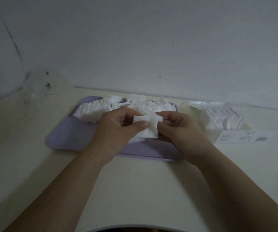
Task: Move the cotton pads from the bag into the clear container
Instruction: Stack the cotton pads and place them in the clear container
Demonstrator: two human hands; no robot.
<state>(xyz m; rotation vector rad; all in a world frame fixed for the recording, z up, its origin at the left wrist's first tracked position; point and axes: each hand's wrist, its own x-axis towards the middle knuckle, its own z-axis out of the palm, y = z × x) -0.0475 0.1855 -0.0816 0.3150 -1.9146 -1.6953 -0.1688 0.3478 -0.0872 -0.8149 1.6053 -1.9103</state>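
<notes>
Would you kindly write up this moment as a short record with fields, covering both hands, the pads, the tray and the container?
left hand: grips the held pads, thumb on top
right hand: pinches the same pads at their right edge
loose pads: heaped along the far side of the purple tray
clear container: right of the tray, holds a row of pads
bag: crumpled, clear, far left on the table
task state: many pads not yet in the container

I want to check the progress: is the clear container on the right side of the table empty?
No, the clear container holds a row of white cotton pads inside it.
</notes>
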